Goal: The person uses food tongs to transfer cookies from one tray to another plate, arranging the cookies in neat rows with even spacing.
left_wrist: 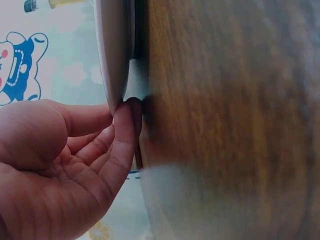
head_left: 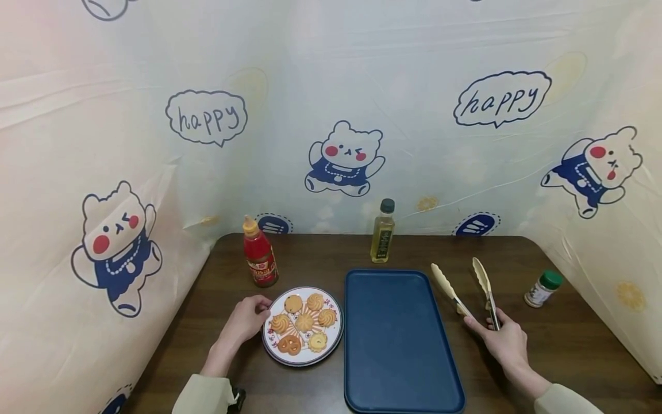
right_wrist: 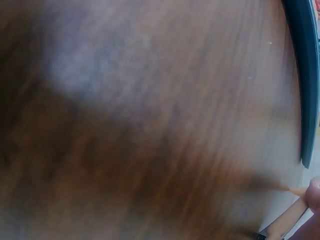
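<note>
My left hand (head_left: 247, 319) pinches the left rim of a round white plate (head_left: 305, 360) bearing several cookies (head_left: 304, 322). In the left wrist view the thumb lies on the plate's (left_wrist: 112, 45) upper side and fingertips are beneath its edge. A second rim shows just under this plate. My right hand (head_left: 508, 343) grips a pair of tongs (head_left: 446, 284) near its handle end, thumb on one arm and fingers around the other. The tongs' cream-coloured tips point away from me, spread apart. In the right wrist view, only part of the tongs (right_wrist: 286, 220) shows at the lower right corner.
A dark blue rectangular tray (head_left: 398, 339) lies between the plate and the tongs. Behind stand a red sauce bottle (head_left: 260, 256) with a yellow cap and an oil bottle (head_left: 383, 236). A green-capped jar (head_left: 542, 289) is at the right. A printed cloth (head_left: 341, 75) surrounds the wooden table (head_left: 315, 264).
</note>
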Tool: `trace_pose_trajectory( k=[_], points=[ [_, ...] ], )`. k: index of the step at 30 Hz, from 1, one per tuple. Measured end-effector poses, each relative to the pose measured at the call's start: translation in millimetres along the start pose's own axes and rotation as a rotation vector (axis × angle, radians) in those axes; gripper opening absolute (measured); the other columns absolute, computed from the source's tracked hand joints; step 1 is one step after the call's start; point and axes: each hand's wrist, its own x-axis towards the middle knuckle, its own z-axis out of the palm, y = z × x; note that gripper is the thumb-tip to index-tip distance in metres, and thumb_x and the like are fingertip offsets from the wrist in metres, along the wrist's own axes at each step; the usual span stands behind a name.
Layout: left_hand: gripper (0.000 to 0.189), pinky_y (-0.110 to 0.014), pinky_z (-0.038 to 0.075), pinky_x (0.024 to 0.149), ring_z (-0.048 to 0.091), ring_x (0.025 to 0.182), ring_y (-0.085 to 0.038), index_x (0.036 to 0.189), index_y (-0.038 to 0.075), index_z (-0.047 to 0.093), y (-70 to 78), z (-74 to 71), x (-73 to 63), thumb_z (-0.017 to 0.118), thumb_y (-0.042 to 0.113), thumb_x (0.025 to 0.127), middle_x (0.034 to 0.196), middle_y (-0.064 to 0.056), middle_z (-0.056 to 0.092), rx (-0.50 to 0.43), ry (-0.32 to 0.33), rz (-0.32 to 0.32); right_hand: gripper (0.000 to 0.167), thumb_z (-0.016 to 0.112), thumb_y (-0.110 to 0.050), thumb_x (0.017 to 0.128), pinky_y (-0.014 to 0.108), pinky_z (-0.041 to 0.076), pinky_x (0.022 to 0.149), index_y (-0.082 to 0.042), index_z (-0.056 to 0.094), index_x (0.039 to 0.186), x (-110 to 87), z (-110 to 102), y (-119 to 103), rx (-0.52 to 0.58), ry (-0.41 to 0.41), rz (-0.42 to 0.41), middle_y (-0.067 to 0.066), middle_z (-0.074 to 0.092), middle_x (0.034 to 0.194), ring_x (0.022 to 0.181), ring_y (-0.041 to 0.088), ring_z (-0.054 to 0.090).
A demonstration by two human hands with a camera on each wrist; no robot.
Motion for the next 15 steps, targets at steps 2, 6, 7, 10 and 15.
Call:
trace_pose_trajectory(
  k=[2,6,7,10,15],
  points=[
    [0.019,-0.046,0.048,0.080,0.058,0.084,-0.023,0.111,-0.003,0.068,-0.3,-0.1,0.1,0.065,0.003,0.093,0.091,-0.008,0.065,0.006,-0.001,-0.002,0.067,0.081,-0.051,0.078,0.054,0.043,0.080,0.001,0.064,0.115,0.5,0.1,-0.1,-0.010,0.001,-0.004,0.020,0.067,0.097,0.097,0.043,0.060],
    [0.019,-0.046,0.049,0.080,0.058,0.084,-0.023,0.111,-0.002,0.068,-1.6,-2.1,-0.4,0.065,0.005,0.094,0.092,-0.008,0.065,0.014,-0.005,-0.017,0.084,0.080,-0.053,0.078,0.059,0.041,0.090,0.007,0.057,0.132,0.5,-1.0,-1.4,-0.026,-0.031,0.016,0.032,0.061,0.118,0.110,0.050,0.054],
    [0.019,-0.047,0.049,0.080,0.059,0.084,-0.023,0.111,-0.002,0.068,-2.0,-3.0,-1.0,0.066,0.006,0.094,0.092,-0.008,0.066,0.015,-0.005,-0.018,0.092,0.080,-0.054,0.078,0.061,0.039,0.094,0.010,0.051,0.137,0.4,-1.6,-2.3,-0.029,-0.044,0.028,0.036,0.057,0.125,0.116,0.053,0.050],
    [0.020,-0.049,0.049,0.082,0.060,0.087,-0.025,0.112,-0.001,0.068,-3.0,-5.7,-2.6,0.066,0.008,0.094,0.096,-0.010,0.067,0.013,-0.003,-0.026,0.106,0.078,-0.056,0.079,0.062,0.033,0.102,0.016,0.036,0.143,-0.4,-4.2,-5.3,-0.034,-0.077,0.048,0.041,0.041,0.139,0.128,0.056,0.038],
    [0.024,-0.052,0.049,0.085,0.060,0.093,-0.030,0.116,-0.001,0.066,-5.2,-9.5,-6.2,0.065,0.012,0.096,0.105,-0.015,0.067,0.029,0.013,-0.044,0.104,0.074,-0.054,0.083,0.063,0.029,0.104,0.019,0.032,0.143,-2.4,-8.3,-8.6,-0.062,-0.082,-0.024,0.043,0.037,0.137,0.128,0.055,0.035]
  ],
)
